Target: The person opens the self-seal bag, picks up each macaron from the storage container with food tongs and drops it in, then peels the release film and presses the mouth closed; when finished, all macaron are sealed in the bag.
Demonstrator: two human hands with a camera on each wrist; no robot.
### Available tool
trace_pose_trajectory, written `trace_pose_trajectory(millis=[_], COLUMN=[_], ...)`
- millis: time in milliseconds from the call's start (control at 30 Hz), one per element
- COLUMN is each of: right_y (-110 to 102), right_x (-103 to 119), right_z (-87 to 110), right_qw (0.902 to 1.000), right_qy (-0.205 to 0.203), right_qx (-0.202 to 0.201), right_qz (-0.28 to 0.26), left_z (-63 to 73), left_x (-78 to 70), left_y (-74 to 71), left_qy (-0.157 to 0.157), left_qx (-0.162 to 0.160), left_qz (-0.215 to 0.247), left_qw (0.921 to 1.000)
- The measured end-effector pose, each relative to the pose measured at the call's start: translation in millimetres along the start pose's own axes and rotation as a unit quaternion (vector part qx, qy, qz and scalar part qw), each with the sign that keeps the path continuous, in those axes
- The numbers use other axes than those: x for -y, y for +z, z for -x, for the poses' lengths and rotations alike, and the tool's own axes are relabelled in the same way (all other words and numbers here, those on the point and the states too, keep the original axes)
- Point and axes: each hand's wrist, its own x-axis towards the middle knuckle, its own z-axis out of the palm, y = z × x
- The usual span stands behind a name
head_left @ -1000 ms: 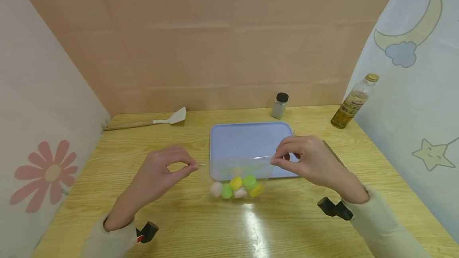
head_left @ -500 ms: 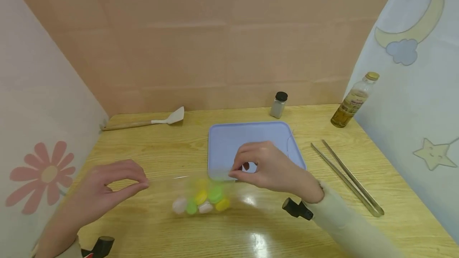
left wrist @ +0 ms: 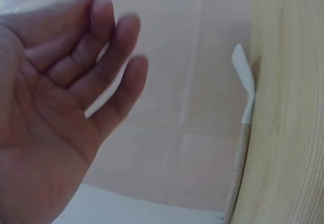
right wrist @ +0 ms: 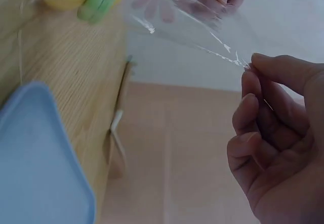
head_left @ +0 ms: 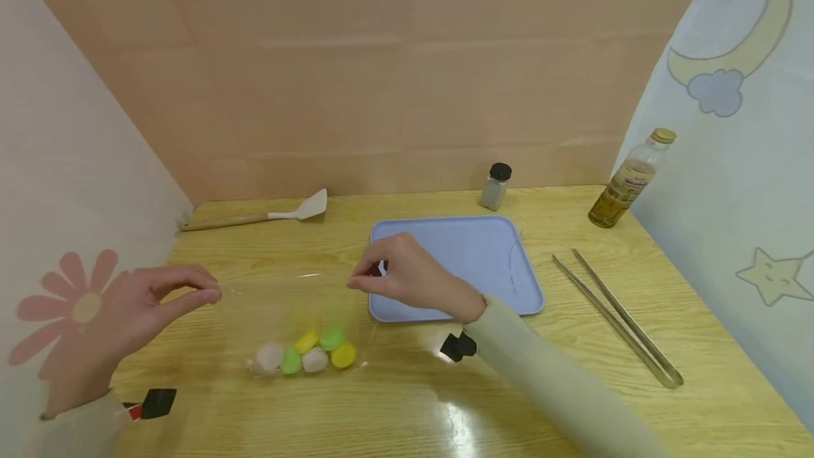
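A clear plastic bag (head_left: 280, 313) hangs stretched between both hands, over the left front of the table. Small macarons, pink, green (head_left: 331, 338), yellow (head_left: 343, 355) and whitish, lie along its bottom. My left hand (head_left: 149, 306) pinches the bag's upper left corner between thumb and fingertips; in the left wrist view the other fingers of that hand (left wrist: 76, 82) are loosely bent. My right hand (head_left: 410, 274) pinches the upper right corner. Seen from the right wrist, its thumb and index finger hold the gathered film (right wrist: 223, 49), with the remaining fingers curled below.
A lavender tray (head_left: 467, 253) sits right of the bag, partly behind my right arm, with a thin wire-like strand (head_left: 511, 271) on it. Metal tongs (head_left: 626, 324) lie farther right. At the back are a spatula (head_left: 273, 216), a black-capped jar (head_left: 495, 189) and an oil bottle (head_left: 626, 186).
Both hands have carried the bag of macarons leftward from in front of the tray. The tray and tongs now show more fully.
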Motion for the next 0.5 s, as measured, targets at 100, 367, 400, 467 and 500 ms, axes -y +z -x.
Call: trace_pose_trajectory(millis=[100,367,400,467,500], right_y=[3,16,18,23,25], right_x=[-17,-63,-68,-76,-80], right_z=[-11.1,-35.8,-38.2,-42.8,-45.0], right_qw=[0.9989,0.9839,0.9818,0.9767,0.9738], right_qy=[0.041,0.159,0.168,0.187,0.197], right_qx=[-0.014,-0.012,-0.009,-0.006,-0.004], right_qz=[0.019,0.081,0.087,0.104,0.113], left_z=[-18.1,-64.3,-68.1,-75.1,-78.3], left_x=[11.2,54.4,59.9,69.4,73.4], left_y=[5.6,28.8,32.4,40.1,43.9], left_qy=[-0.053,-0.117,-0.126,-0.139,-0.145], left_qx=[-0.008,0.003,0.007,0.013,0.016], left_qz=[-0.037,-0.065,-0.064,-0.067,-0.065], left_qw=[0.9979,0.9909,0.9899,0.9879,0.9872])
